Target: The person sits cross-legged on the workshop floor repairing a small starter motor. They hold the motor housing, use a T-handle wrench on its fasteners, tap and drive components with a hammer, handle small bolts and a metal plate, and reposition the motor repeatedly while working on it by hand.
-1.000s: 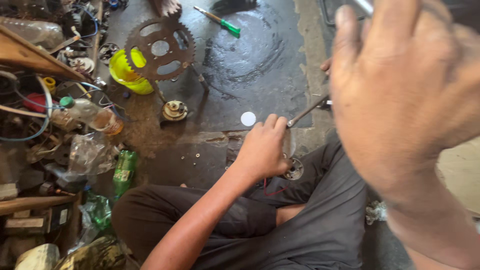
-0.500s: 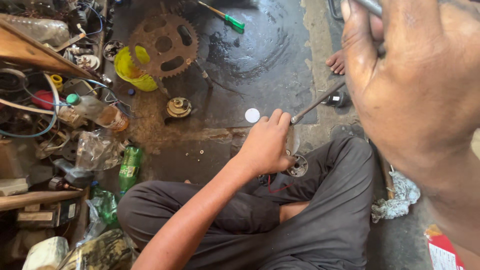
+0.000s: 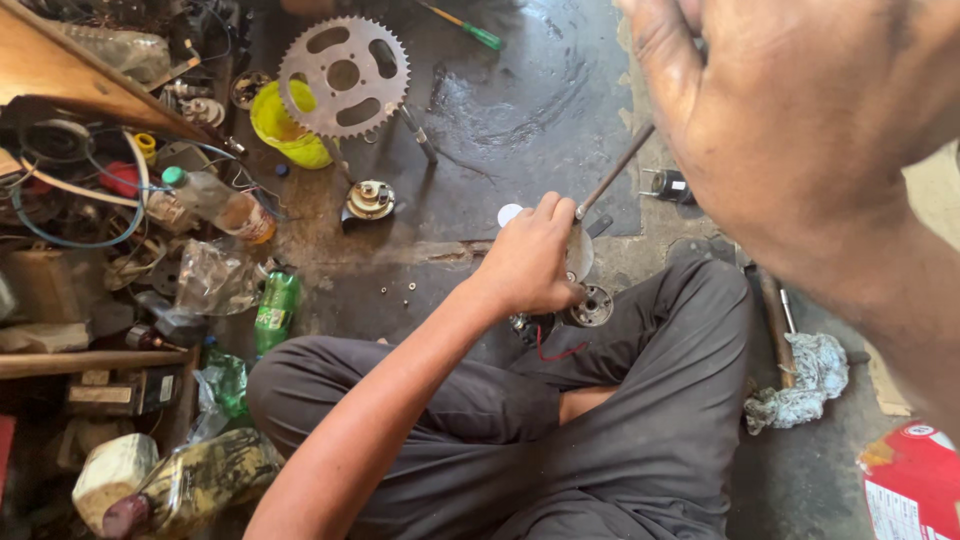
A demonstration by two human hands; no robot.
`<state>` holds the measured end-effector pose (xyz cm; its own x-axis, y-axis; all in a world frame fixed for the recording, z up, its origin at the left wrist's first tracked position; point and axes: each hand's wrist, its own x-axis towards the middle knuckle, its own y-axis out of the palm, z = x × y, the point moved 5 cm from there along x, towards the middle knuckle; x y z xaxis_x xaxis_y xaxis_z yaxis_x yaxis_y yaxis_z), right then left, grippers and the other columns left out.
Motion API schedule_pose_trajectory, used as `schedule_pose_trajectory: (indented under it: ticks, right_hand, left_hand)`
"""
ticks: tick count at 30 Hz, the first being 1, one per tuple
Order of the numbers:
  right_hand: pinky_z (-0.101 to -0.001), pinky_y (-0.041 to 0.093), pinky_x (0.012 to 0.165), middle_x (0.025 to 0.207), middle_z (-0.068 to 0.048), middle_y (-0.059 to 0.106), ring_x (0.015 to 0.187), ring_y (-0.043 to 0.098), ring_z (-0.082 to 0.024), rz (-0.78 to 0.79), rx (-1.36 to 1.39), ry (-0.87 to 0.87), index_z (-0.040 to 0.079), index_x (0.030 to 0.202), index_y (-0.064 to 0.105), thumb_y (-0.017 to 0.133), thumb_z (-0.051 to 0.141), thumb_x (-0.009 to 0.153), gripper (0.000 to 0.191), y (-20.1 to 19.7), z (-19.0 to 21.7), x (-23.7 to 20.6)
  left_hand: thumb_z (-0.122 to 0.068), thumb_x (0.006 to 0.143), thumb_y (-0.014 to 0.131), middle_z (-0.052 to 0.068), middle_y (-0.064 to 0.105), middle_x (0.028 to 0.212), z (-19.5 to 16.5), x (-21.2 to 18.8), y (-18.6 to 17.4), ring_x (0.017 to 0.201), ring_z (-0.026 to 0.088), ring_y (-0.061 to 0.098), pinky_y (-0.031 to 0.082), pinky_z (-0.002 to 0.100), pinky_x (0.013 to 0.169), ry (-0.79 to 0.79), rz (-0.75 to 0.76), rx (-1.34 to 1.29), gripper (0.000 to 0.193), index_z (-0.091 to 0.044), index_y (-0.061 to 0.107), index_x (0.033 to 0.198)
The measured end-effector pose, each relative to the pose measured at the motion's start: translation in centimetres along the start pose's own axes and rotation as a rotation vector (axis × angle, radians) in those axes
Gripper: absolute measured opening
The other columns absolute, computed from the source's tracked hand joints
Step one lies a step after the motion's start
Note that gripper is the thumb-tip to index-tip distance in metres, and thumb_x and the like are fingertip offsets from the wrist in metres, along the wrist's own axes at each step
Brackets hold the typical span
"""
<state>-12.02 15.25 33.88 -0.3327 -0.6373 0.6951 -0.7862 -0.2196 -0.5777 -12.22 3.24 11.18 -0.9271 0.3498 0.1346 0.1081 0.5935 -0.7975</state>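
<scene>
Metal disc part [image 3: 578, 255] is being gripped on the floor, just ahead of the crossed legs, by the left hand [image 3: 528, 262]. A long rod tool [image 3: 612, 172] is being held in the closed right hand [image 3: 800, 130]. The part is best being steadied firmly while the rod is being kept aligned.

I look down on a dark, oil-stained concrete floor [image 3: 520, 90], wet and glossy toward the top, with a paler strip of bare cement [image 3: 940, 180] at the right edge. A slanted brown wooden plank [image 3: 70, 70] crosses the upper left, above a heap of tangled cables and scrap parts [image 3: 70, 200]. A large grey toothed metal sprocket [image 3: 344, 75] leans over a yellow plastic bowl [image 3: 285, 130]. Daylight falls softly and evenly, without hard shadows.
</scene>
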Motion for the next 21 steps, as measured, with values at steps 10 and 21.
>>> schedule_pose_trajectory:
  ticks: [10, 21]
  right_hand:
    - [-0.0304, 0.038, 0.072, 0.072, 0.003, 0.058, 0.066, 0.051, -0.014, 0.005, 0.246, -0.077, 0.013, 0.090, 0.066, 0.066, 0.027, 0.110, 0.025, 0.9, -1.7, -0.2]
    - [-0.0392, 0.035, 0.083, 0.072, -0.002, 0.054, 0.078, 0.048, -0.022, -0.174, 0.408, 0.428, 0.011, 0.080, 0.060, 0.068, 0.035, 0.112, 0.041, 0.8, 1.0, -1.7]
  left_hand:
    - [-0.031, 0.052, 0.090, 0.025, 0.056, 0.110, -0.1, 0.0, 0.1, 0.098, 0.048, 0.061, 0.051, 0.053, 0.083, 0.032, -0.010, 0.049, 0.077, 0.002, 0.048, 0.108]
    - [-0.028, 0.048, 0.091, 0.024, 0.055, 0.117, -2.1, -0.6, -0.6, 0.093, 0.049, 0.062, 0.053, 0.054, 0.075, -0.172, -0.082, 0.078, 0.093, -0.005, 0.048, 0.127]
